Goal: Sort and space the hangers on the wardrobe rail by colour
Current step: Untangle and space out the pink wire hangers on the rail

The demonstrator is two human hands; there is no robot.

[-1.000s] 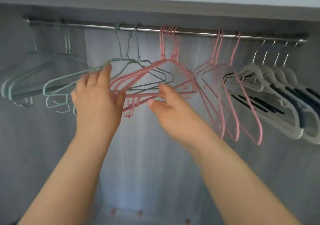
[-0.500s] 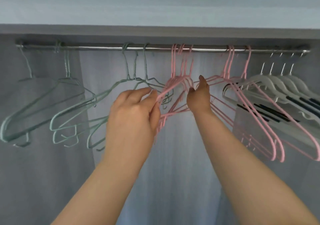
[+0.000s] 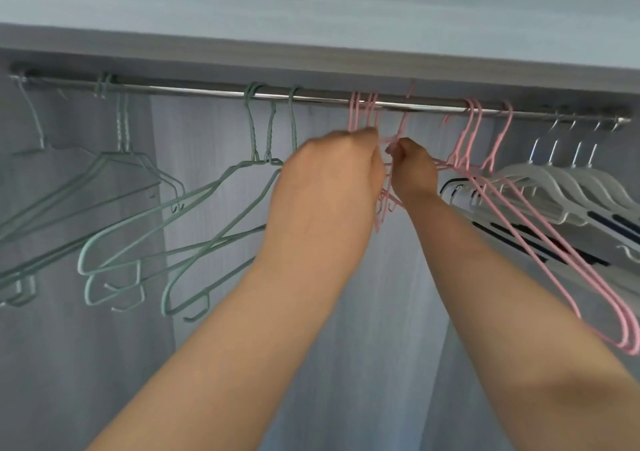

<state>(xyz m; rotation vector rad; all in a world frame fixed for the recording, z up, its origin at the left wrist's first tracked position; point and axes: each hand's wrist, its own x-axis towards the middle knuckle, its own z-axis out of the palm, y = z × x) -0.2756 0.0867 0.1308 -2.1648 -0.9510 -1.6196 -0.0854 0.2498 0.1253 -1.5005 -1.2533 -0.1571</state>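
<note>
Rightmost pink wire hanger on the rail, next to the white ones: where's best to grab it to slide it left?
Take the rightmost pink wire hanger by its bare neck just under the metal rail, coming from the front; lower down it overlaps the white plastic hangers.

Both arms raised, hands nearly touching overhead.
L hand [image 3: 329,187] was curled into a loose fist, back toward the camera; R hand [image 3: 414,170] sat just beside it, fingers pinched shut at the tips. Both forearms were bare, angled up & inward.

Two bare forearms, sleeveless to the frame edge; left hand [image 3: 329,187] and right hand [image 3: 414,170] without rings, watch or gloves.
</note>
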